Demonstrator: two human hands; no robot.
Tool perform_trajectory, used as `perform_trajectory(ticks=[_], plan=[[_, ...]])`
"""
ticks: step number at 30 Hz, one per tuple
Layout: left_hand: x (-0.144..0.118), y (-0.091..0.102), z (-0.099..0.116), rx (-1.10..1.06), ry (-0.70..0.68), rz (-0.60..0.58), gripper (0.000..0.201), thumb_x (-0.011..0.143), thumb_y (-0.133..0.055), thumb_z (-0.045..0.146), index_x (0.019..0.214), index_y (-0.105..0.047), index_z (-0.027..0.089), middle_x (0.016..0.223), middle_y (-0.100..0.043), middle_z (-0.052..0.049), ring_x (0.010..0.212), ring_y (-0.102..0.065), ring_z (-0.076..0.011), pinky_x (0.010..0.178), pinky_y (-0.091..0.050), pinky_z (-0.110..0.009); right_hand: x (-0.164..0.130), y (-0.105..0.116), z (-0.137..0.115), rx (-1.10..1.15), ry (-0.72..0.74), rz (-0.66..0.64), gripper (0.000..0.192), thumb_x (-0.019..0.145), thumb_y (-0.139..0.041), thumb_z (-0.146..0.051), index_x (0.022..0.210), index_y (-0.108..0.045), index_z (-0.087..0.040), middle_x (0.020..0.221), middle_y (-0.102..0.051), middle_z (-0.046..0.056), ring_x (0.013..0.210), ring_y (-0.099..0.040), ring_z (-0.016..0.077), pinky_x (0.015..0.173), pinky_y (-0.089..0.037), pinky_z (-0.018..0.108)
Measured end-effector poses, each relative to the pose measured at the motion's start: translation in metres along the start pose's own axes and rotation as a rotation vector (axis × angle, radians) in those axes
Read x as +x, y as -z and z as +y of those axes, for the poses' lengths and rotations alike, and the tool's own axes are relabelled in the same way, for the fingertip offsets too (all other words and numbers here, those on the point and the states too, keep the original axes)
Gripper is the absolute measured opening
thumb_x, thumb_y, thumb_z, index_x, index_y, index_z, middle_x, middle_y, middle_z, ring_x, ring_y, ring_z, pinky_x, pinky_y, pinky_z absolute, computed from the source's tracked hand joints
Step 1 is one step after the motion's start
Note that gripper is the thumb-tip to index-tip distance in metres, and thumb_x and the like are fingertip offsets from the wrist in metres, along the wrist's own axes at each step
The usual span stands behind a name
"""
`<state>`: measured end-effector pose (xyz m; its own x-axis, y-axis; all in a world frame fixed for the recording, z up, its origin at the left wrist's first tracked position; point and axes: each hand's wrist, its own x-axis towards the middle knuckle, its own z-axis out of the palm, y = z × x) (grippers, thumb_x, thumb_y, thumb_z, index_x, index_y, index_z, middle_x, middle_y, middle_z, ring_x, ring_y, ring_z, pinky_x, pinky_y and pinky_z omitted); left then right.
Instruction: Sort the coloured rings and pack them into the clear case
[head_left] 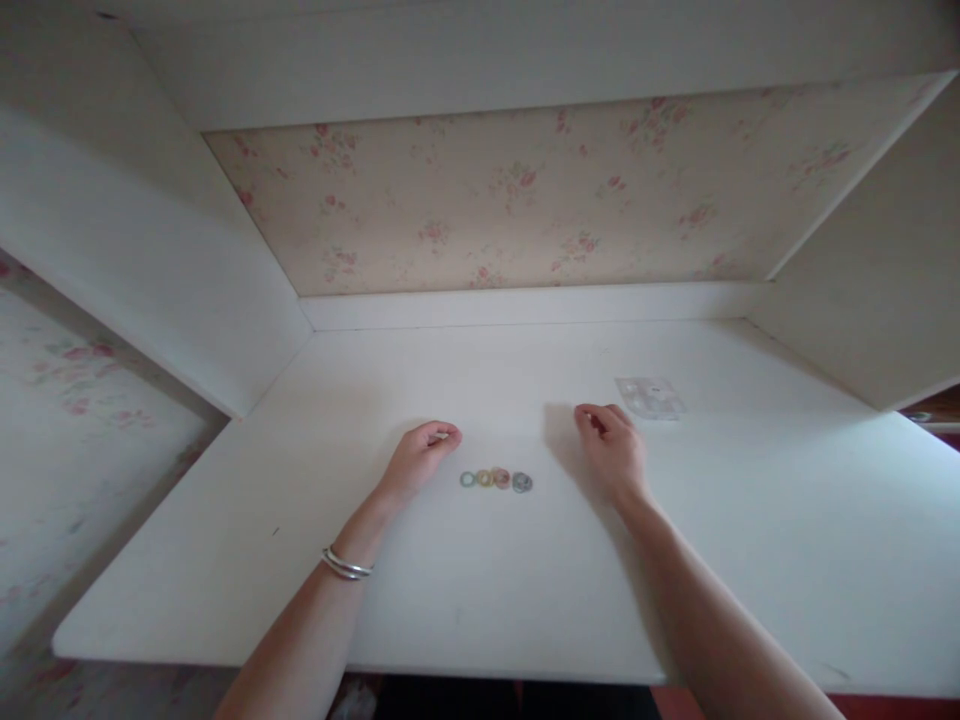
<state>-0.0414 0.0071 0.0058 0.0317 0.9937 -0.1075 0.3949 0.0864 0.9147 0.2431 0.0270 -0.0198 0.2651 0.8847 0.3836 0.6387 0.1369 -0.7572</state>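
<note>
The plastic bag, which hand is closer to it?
Right. The right hand is just left and in front of the plastic bag; the left hand is much farther left.

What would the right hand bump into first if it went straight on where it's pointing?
Probably the low white strip at the back of the table: the right hand points forward and left, and nothing shows before that. How high it is is hard to tell.

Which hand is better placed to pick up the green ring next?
Probably the left hand: the green ring is the leftmost of the small rings, close to that hand. The right hand is farther away, near the clear plastic bag.
</note>
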Motion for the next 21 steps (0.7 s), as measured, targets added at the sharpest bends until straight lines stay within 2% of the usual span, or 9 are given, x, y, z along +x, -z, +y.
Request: perform_trajectory(ticks=[2, 4, 6, 9, 12, 17, 21], plan=[[-0.001, -0.001, 0.000, -0.015, 0.000, -0.005, 0.038, 0.076, -0.056, 0.049, 0.092, -0.066, 0.015, 0.057, -0.057, 0.003, 0.046, -0.043, -0.0083, 0.046, -0.031, -0.021, 0.010, 0.016, 0.013, -0.197, -0.035, 0.203, 0.032, 0.085, -0.047, -0.042, 0.093, -0.069, -0.021, 0.092, -0.059, 0.008, 0.078, -0.052, 0.0194, 0.078, -0.036, 0.037], [-0.002, -0.002, 0.001, -0.019, -0.003, -0.008, 0.038, 0.076, -0.057, 0.048, 0.091, -0.066, 0.015, 0.060, -0.057, 0.002, 0.048, -0.043, -0.0084, 0.047, -0.031, -0.021, 0.018, 0.032, 0.025, -0.382, -0.116, 0.305, 0.036, 0.081, -0.050, -0.046, 0.104, -0.067, -0.024, 0.109, -0.055, 0.012, 0.098, -0.048, 0.0268, 0.086, -0.031, 0.044], [-0.003, -0.003, 0.001, -0.023, -0.012, -0.008, 0.037, 0.076, -0.058, 0.048, 0.090, -0.065, 0.015, 0.064, -0.059, 0.001, 0.050, -0.044, -0.0088, 0.048, -0.031, -0.021, 0.024, 0.043, 0.033, -0.491, -0.225, 0.274, 0.048, 0.079, -0.051, -0.053, 0.117, -0.060, -0.025, 0.121, -0.048, 0.014, 0.108, -0.044, 0.0322, 0.088, -0.029, 0.049], [-0.004, -0.004, 0.001, -0.041, -0.023, -0.007, 0.037, 0.076, -0.058, 0.049, 0.091, -0.065, 0.015, 0.065, -0.059, 0.001, 0.052, -0.044, -0.0090, 0.049, -0.030, -0.021, 0.029, 0.047, 0.039, -0.568, -0.361, 0.213, 0.064, 0.079, -0.045, -0.061, 0.132, -0.046, -0.026, 0.135, -0.036, 0.016, 0.117, -0.037, 0.0374, 0.092, -0.026, 0.054], [-0.004, -0.004, 0.000, -0.052, -0.016, -0.004, 0.038, 0.075, -0.059, 0.050, 0.091, -0.065, 0.016, 0.064, -0.058, 0.002, 0.052, -0.042, -0.0092, 0.049, -0.029, -0.021, 0.032, 0.043, 0.041, -0.607, -0.396, 0.139, 0.071, 0.079, -0.040, -0.066, 0.138, -0.037, -0.026, 0.141, -0.030, 0.018, 0.122, -0.035, 0.0387, 0.096, -0.023, 0.055], [-0.004, -0.005, -0.003, -0.053, -0.017, -0.001, 0.036, 0.076, -0.058, 0.049, 0.091, -0.066, 0.017, 0.065, -0.059, 0.002, 0.054, -0.045, -0.0106, 0.051, -0.029, -0.022, 0.037, 0.042, 0.046, -0.660, -0.412, 0.047, 0.069, 0.082, -0.036, -0.063, 0.138, -0.037, -0.023, 0.131, -0.044, 0.019, 0.118, -0.043, 0.0360, 0.097, -0.025, 0.054], [-0.002, -0.006, -0.004, -0.064, -0.043, -0.028, 0.034, 0.076, -0.059, 0.047, 0.090, -0.065, 0.016, 0.066, -0.057, 0.002, 0.059, -0.046, -0.0112, 0.055, -0.031, -0.023, 0.036, 0.044, 0.046, -0.606, -0.341, 0.072, 0.070, 0.082, -0.039, -0.061, 0.141, -0.033, -0.022, 0.129, -0.047, 0.018, 0.115, -0.048, 0.0334, 0.097, -0.029, 0.051]])
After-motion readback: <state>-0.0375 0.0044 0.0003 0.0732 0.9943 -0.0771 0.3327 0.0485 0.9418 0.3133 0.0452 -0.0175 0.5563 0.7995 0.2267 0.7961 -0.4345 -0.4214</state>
